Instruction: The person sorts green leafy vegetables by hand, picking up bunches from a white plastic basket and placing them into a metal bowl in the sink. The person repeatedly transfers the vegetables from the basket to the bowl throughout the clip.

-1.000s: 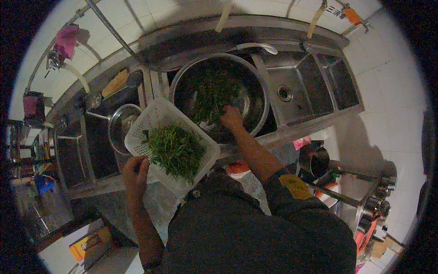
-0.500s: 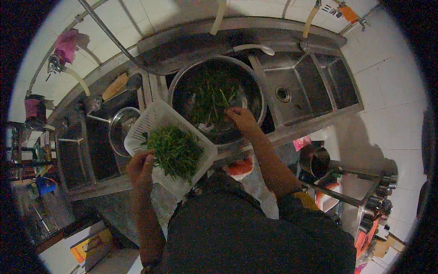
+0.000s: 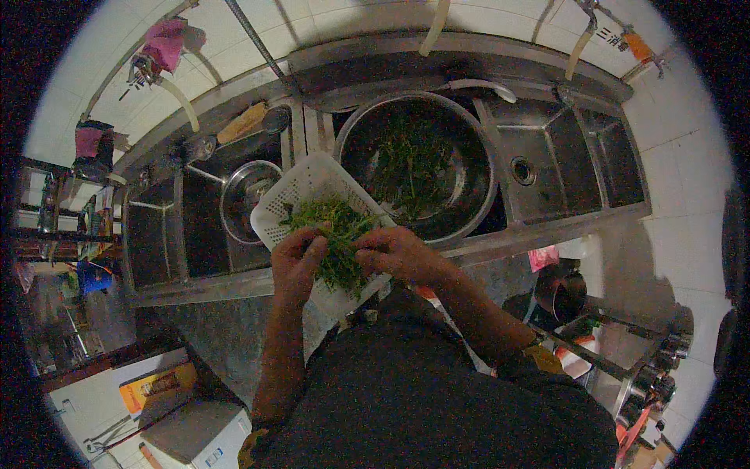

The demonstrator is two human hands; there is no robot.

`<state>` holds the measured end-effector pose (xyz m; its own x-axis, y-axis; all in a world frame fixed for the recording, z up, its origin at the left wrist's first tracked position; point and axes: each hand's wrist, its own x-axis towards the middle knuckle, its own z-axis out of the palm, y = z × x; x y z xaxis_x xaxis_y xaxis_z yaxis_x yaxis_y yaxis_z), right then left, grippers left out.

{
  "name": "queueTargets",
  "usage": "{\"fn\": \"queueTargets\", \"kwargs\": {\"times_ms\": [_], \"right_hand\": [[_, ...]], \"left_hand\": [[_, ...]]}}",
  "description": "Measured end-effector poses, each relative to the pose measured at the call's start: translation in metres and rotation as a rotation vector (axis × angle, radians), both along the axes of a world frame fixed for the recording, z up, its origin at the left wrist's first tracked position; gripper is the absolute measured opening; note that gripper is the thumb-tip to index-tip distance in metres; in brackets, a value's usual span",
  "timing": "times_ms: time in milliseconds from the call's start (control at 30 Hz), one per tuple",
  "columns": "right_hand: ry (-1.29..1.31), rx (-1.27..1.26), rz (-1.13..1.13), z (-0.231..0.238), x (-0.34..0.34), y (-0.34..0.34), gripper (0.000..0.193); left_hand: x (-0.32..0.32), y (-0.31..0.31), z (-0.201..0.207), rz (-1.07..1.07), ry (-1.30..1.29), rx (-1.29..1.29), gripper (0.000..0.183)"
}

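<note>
A heap of thin-stemmed greens lies inside a white perforated basket, piled toward the side nearest the person, with the basket's far end bare. The greens sit directly between the two hands and under their fingertips. At the basket's left side, the left hand has its thumb and bent fingers pinched on the greens. The right hand reaches in over the basket's right side, its thumb and fingers likewise pinching the greens; the strands in either grip are too blurred to count. The fingertips of the two hands are near each other but apart.

Just beyond the basket, to its right, stands a wide metal basin with more greens loose inside it. To the basket's left, a round metal bowl sits in a sink. Farther right of the basket, past the basin, is another sink with a round drain. A dark pot stands well to the basket's right, nearer the person.
</note>
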<state>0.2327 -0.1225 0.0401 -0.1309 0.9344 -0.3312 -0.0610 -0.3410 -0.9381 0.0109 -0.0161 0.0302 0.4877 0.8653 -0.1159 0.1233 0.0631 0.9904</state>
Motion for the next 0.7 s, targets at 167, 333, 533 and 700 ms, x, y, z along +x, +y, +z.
{"fn": "queueTargets", "kwargs": {"times_ms": [167, 333, 533, 700], "right_hand": [[-0.288, 0.135, -0.131, -0.025, 0.002, 0.002, 0.035], [-0.641, 0.046, -0.524, -0.139, 0.083, 0.047, 0.038], [-1.168, -0.138, -0.367, -0.254, 0.124, 0.065, 0.042], [-0.875, 0.102, -0.593, -0.269, 0.119, 0.068, 0.042]], "left_hand": [[-0.026, 0.015, -0.023, 0.146, 0.020, 0.001, 0.024], [-0.069, 0.037, -0.039, 0.225, 0.006, 0.099, 0.035], [-0.093, 0.014, -0.022, 0.283, 0.105, 0.107, 0.038], [-0.082, -0.002, 0.006, 0.245, 0.164, 0.098, 0.039]]}}
